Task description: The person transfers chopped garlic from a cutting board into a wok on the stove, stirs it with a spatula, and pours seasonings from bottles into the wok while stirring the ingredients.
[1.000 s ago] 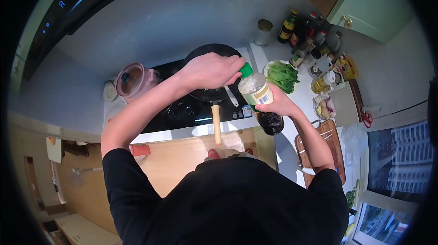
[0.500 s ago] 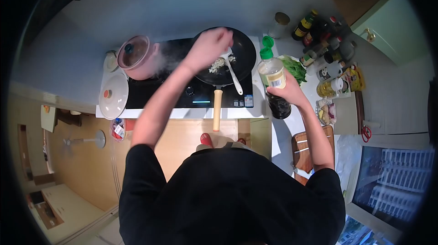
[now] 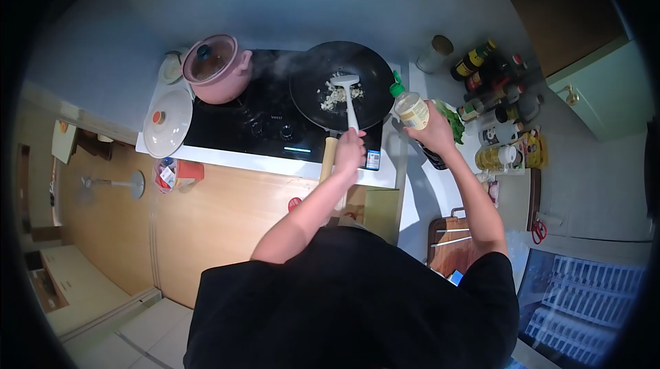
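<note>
At a glossy black cooktop (image 3: 237, 132), left fingers (image 3: 353, 143) grip a seemingly plastic spatula (image 3: 351, 109), right fingers (image 3: 432, 128) a cylindrical bottle (image 3: 412, 109).

It's a kitchen: wok (image 3: 377, 87) & pot (image 3: 223, 86) on hob (image 3: 230, 128), btls (image 3: 473, 60) on counter (image 3: 415, 212).

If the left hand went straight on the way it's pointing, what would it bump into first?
Probably the near side of the black pan, just beyond the left hand along the white spatula it holds, though the hand's height is hard to judge.
</note>
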A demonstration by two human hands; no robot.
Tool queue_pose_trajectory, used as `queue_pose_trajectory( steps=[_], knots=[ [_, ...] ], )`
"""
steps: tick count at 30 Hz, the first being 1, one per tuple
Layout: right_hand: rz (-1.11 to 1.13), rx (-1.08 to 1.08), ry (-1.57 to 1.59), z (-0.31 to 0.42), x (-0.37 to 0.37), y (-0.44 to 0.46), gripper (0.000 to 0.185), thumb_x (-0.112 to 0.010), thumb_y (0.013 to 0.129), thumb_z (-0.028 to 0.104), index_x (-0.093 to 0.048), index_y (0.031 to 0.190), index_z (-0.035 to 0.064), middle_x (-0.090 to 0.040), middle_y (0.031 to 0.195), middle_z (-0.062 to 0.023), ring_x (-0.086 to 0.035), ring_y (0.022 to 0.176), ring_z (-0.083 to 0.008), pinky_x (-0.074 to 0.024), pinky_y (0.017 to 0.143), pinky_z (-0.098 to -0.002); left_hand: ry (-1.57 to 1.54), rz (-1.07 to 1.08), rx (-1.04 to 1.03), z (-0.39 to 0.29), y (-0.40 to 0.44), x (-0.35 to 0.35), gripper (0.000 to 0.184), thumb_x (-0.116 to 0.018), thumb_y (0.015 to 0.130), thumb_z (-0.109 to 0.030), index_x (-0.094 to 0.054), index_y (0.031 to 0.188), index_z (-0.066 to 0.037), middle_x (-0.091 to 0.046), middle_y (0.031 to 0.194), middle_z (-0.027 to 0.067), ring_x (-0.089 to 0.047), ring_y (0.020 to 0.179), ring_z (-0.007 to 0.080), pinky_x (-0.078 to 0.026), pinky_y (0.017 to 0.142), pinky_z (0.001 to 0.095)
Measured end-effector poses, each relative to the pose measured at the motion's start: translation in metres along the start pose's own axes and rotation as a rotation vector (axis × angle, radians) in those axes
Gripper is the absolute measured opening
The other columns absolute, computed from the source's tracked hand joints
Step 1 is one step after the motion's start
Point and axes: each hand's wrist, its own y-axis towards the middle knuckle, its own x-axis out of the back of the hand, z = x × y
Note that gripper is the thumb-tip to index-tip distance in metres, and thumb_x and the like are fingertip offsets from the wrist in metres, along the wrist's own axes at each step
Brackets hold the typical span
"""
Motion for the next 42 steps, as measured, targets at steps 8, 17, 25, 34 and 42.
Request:
queue_pose_trajectory(
  steps=[8,17,25,34,42],
  knots=[
    [0.055,-0.004,-0.157,-0.006,-0.009,0.021,0.068,-0.082,0.064,0.034,-0.051,0.117,0.0073,-0.067,0.104,-0.0182,-0.065,0.097,-0.0375,-0.0523,0.080,-0.0464,0.686,-0.027,-0.258,-0.124,-0.039,0.093,0.031,-0.042,0.105,-0.024,-0.061,0.102,0.001,-0.073,0.086,0.0080,-0.046,0.050,0.0062,-0.040,0.047,0.0219],
    [0.068,0.028,-0.328,-0.016,-0.024,0.035,0.067,-0.081,0.063,0.037,-0.051,0.116,0.0084,-0.067,0.100,-0.0184,-0.066,0.093,-0.0384,-0.0525,0.078,-0.0477,0.805,-0.101,-0.269,-0.180,-0.053,0.113,0.029,-0.045,0.104,-0.019,-0.063,0.095,0.002,-0.066,0.072,0.0032,-0.047,0.051,0.0069,-0.040,0.051,0.0253],
    [0.108,0.002,-0.399,-0.011,-0.027,0.042,0.070,-0.082,0.061,0.036,-0.051,0.117,0.0079,-0.066,0.102,-0.0160,-0.067,0.094,-0.0343,-0.0550,0.079,-0.0452,0.784,-0.083,-0.243,-0.173,-0.052,0.115,0.031,-0.043,0.105,-0.019,-0.062,0.094,0.002,-0.065,0.074,0.0041,-0.048,0.053,0.0075,-0.040,0.052,0.0253],
    [0.137,-0.027,-0.434,-0.003,-0.031,0.046,0.071,-0.082,0.061,0.035,-0.051,0.118,0.0078,-0.066,0.104,-0.0162,-0.067,0.095,-0.0340,-0.0548,0.081,-0.0445,0.808,-0.089,-0.231,-0.169,-0.050,0.115,0.030,-0.042,0.105,-0.019,-0.063,0.097,0.001,-0.063,0.076,0.0024,-0.045,0.054,0.0061,-0.038,0.051,0.0217],
    [0.129,-0.016,-0.443,0.006,-0.032,0.047,0.070,-0.081,0.060,0.034,-0.052,0.117,0.0071,-0.066,0.102,-0.0168,-0.067,0.095,-0.0343,-0.0553,0.081,-0.0442,0.805,-0.093,-0.279,-0.167,-0.048,0.121,0.033,-0.043,0.104,-0.020,-0.064,0.093,0.004,-0.067,0.073,0.0052,-0.052,0.053,0.0090,-0.043,0.052,0.0265]
  ],
)
